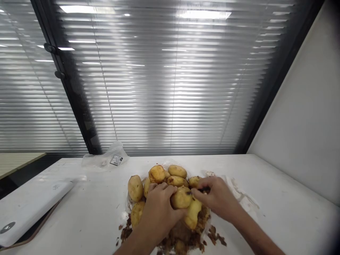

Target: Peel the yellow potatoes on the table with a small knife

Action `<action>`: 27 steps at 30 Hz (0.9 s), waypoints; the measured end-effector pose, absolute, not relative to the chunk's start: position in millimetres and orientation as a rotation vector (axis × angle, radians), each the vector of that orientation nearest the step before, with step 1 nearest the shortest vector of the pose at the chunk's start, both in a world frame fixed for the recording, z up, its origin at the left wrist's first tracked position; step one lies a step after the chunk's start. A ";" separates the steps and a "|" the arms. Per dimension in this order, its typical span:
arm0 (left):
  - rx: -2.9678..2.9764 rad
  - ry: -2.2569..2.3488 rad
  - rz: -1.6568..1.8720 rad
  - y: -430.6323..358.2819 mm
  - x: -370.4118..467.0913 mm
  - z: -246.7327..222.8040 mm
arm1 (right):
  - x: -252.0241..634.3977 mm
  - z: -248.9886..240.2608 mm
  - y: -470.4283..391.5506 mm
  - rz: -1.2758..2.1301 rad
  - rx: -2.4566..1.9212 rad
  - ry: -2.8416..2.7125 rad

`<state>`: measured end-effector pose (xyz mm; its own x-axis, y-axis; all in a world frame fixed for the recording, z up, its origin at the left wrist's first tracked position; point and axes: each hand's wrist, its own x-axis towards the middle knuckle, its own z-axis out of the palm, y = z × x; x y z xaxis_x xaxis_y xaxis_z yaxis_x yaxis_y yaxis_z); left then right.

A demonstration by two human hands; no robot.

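Observation:
My left hand [162, 209] is wrapped round a yellow potato [182, 197] from its left side. At that potato's right end, my right hand [216, 196] is closed on a small dark tool [205, 189], mostly covered by the fingers, so its exact kind is unclear. Just below the held potato lies a paler, smooth potato [192, 214]. More potatoes surround the hands, among them an upright one [135, 188] at the left and an orange-yellow one [156, 174] behind. Brown peelings [172, 239] lie in front, on and around a clear plastic sheet or bag.
The white table [98, 212] meets slatted blinds [159, 88] at the back. A crumpled clear bag with a label [116, 160] lies at the back left. A long white device [34, 210] stands at the left edge. Crumpled clear plastic [244, 194] lies on the right.

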<state>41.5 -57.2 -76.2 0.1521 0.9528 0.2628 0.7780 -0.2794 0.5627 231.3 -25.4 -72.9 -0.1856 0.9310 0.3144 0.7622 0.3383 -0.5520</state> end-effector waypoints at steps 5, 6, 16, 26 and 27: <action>2.123 1.660 0.854 -56.9 41.0 -76.0 | 230.7 -72.3 -25.9 0.312 -1.519 -1.985; 2.136 1.658 0.852 -57.0 40.9 -75.8 | 230.6 -72.0 -26.1 0.337 -1.501 -1.991; 2.134 1.679 0.799 -57.8 40.1 -75.7 | 232.6 -71.3 -24.6 0.436 -1.453 -2.003; 2.138 1.689 0.800 -57.6 40.8 -74.9 | 232.2 -74.2 -23.0 0.397 -1.433 -1.964; 2.140 1.688 0.800 -57.9 40.9 -74.6 | 232.1 -74.6 -23.0 0.407 -1.417 -1.979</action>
